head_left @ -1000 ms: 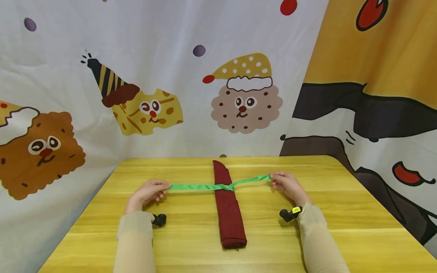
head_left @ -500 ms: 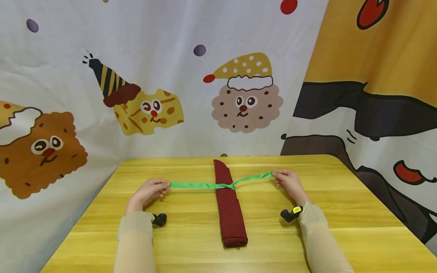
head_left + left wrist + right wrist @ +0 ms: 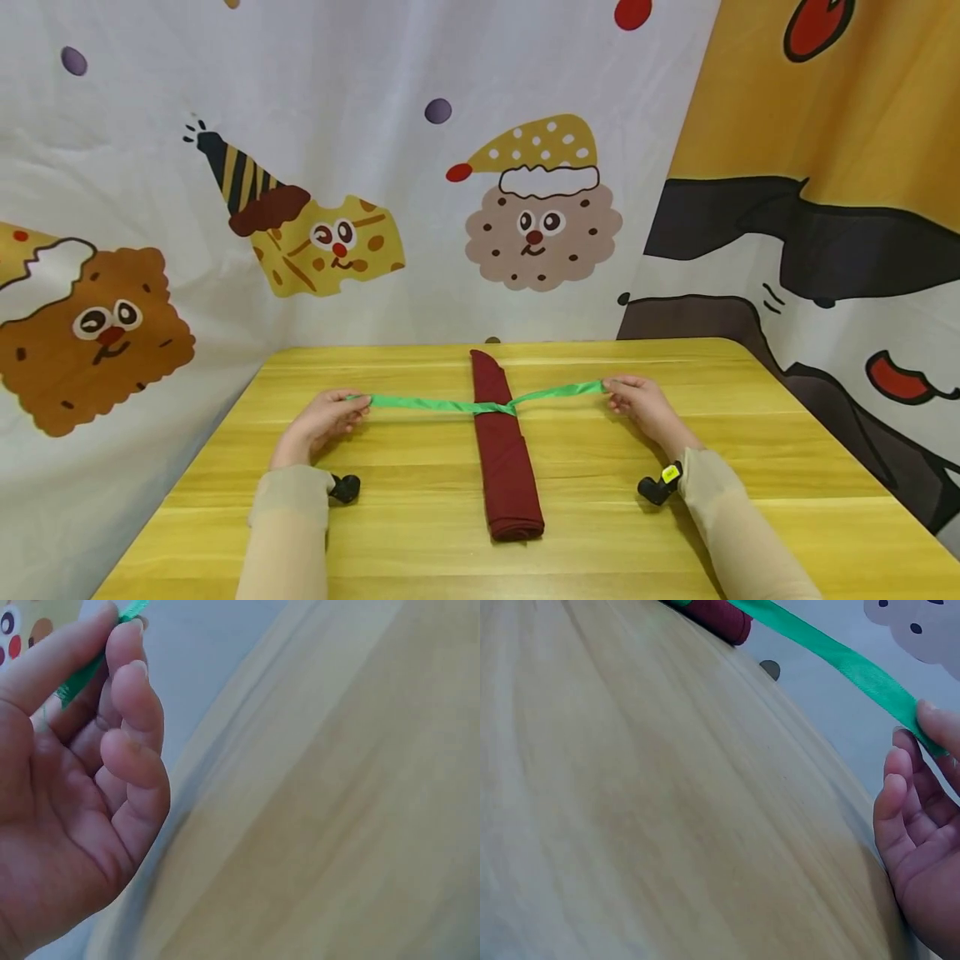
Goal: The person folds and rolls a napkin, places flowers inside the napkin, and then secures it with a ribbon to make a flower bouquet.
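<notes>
Left hand pinches one end of the green ribbon btwn thumb & fingertips, other fingers loosely curled. Right hand pinches the opposite end the same way. Ribbon runs taut across the rolled maroon cloth, crossed over itself w/ a half knot on top of the roll, nearer its far end. Cloth lies lengthwise in the middle of the yellow wooden surface, pointing away from the person. Both hands hover just above the surface, well apart, either side of the roll. Beige sleeves cover both forearms. Cartoon-print curtain hangs behind.
</notes>
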A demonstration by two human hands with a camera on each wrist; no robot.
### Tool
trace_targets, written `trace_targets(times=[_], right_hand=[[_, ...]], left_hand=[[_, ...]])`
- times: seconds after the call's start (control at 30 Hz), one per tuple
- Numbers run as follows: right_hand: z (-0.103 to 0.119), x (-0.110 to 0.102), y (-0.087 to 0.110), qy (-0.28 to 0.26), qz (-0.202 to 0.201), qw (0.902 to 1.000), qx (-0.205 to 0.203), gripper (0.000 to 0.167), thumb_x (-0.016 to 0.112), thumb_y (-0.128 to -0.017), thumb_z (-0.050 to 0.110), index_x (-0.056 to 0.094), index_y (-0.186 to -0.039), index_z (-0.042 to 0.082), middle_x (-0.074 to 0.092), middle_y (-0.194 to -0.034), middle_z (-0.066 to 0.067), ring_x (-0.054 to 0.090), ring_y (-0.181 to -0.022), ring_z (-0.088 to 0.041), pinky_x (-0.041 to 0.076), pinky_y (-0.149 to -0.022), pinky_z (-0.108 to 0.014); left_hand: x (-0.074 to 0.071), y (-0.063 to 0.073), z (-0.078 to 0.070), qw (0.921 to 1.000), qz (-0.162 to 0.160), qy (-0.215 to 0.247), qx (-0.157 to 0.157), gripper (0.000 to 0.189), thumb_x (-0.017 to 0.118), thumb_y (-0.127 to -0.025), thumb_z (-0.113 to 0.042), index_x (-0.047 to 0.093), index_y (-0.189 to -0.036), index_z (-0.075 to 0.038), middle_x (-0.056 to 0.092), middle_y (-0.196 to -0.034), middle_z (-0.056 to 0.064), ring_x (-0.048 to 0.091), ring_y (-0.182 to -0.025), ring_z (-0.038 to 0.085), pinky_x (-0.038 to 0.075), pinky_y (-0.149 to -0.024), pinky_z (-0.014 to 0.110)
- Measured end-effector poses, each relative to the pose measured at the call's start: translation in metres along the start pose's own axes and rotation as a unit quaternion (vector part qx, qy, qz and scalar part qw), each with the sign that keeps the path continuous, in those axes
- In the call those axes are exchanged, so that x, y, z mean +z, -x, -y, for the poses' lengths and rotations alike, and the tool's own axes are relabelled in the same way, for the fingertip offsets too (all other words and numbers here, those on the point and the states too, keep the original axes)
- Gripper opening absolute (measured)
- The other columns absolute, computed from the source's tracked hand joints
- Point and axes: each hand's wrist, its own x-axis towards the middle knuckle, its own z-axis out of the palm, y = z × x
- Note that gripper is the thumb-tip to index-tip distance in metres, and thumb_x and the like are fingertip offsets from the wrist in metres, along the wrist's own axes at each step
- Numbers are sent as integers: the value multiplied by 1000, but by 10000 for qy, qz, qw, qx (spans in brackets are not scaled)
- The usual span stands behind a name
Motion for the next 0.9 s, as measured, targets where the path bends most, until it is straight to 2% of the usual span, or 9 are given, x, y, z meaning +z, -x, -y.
trace_targets(times=[0.13,0.2,0.43,0.57,0.73,0.9], right_hand=[[1,-5,1,-31,-58,9999,91,12,64,-95,15,75,-90,18,67,-78,-6,63,-68,-14,54,-65,-28],[2,-9,2,171,-70,9997,146,10,66,-94,17,75,-90,19,67,-80,-5,63,-70,-14,54,-68,-29],[14,-19,7,1005,264,9944,184,12,68,-92,18,72,-92,6,59,-72,-2,47,-59,-12,41,-55,-25],[21,-21,9,1326,385,9903,133,13,66,-93,17,71,-95,5,57,-70,-2,47,-59,-11,41,-54,-27],[21,-22,10,1289,310,9911,103,14,66,-94,18,71,-92,5,59,-73,-3,48,-60,-12,41,-55,-27],[25,-24,11,1293,267,9912,-80,17,65,-94,19,68,-91,3,58,-78,-5,47,-64,-14,44,-62,-30]], left_hand=[[1,1,-6,9982,-33,-584,111,29,66,-94,-28,67,-103,-1,66,-92,5,60,-79,16,50,-69,31],[1,2,-10,9958,-4,-896,170,30,67,-93,-29,67,-102,0,65,-92,5,58,-81,18,49,-71,34],[-2,9,-24,9810,229,-1898,335,33,65,-94,-29,63,-90,3,59,-79,8,53,-76,24,45,-70,39],[-4,11,-30,9772,304,-2067,384,34,65,-95,-28,62,-87,5,59,-80,12,53,-76,28,45,-67,39],[-5,10,-31,9765,295,-2086,446,35,65,-95,-28,62,-85,5,60,-81,14,55,-78,31,45,-67,40],[-11,13,-33,9710,343,-2296,575,35,63,-96,-28,62,-91,7,60,-85,19,56,-82,35,46,-73,44]])
